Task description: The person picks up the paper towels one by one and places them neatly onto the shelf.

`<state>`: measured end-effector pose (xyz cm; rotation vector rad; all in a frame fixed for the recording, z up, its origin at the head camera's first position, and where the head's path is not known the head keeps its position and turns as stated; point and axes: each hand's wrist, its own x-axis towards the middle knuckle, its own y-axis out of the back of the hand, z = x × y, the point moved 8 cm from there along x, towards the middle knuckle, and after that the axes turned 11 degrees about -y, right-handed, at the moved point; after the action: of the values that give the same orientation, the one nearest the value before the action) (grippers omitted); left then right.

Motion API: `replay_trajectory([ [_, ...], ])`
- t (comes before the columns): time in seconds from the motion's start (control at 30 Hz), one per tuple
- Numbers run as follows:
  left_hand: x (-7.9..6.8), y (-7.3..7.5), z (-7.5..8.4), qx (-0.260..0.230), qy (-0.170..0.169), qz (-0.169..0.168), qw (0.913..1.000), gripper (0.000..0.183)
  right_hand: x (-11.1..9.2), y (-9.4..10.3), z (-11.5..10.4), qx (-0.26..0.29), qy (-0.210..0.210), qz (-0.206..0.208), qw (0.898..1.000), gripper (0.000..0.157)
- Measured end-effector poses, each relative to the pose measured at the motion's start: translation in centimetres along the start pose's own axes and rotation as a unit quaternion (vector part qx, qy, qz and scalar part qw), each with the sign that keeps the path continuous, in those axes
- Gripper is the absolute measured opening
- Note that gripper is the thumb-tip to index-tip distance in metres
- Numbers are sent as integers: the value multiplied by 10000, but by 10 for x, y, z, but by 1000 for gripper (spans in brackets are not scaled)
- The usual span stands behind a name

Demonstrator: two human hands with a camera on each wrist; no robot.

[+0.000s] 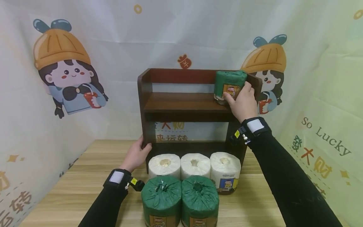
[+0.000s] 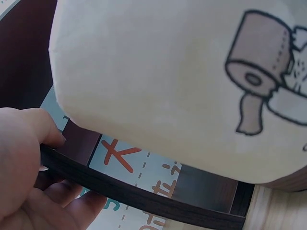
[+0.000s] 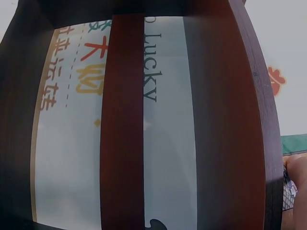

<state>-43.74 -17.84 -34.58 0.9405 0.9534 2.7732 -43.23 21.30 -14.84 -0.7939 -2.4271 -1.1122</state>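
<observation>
- The green roll (image 1: pixel 230 80) is upright, its axis vertical, at the right end of the upper shelf (image 1: pixel 184 101); whether it touches the board, I cannot tell.
- The right hand (image 1: pixel 244 102) is nearer: it holds the roll, thumb at the front, fingers along the right side.
- The left hand (image 1: pixel 136 154) grips the left side panel (image 1: pixel 143 104), lower and well apart.

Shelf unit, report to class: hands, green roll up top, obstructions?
Right hand grips green roll, upper tier, right end. Left hand grips shelf unit's lower left side. Three white rolls front lower tier; upper approach looks unblocked.
</observation>
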Motion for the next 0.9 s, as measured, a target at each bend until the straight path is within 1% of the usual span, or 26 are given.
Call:
replay_trajectory([
  [0.1,-1,0,-1,-2,2,4,10000,49,-2,0,1,-123,65,55,9999,89],
  [0.27,-2,-1,-2,-52,15,-32,10000,49,-9,1,2,-119,173,23,9998,88],
  [0.43,-1,-1,-2,-39,19,-33,10000,49,-20,6,5,77,272,-66,9996,86],
  [0.57,0,-1,-1,-43,-5,-37,10000,50,-33,12,6,268,454,-99,9986,84],
  [0.73,-1,0,0,-36,-23,-27,10000,52,-60,16,6,531,849,-163,9948,78],
  [0.8,-1,1,1,-32,-37,-21,10000,52,-75,16,6,590,1074,-173,9923,75],
  [0.9,-1,2,2,-18,-56,5,10000,51,-102,13,5,697,1506,-284,9857,71],
])
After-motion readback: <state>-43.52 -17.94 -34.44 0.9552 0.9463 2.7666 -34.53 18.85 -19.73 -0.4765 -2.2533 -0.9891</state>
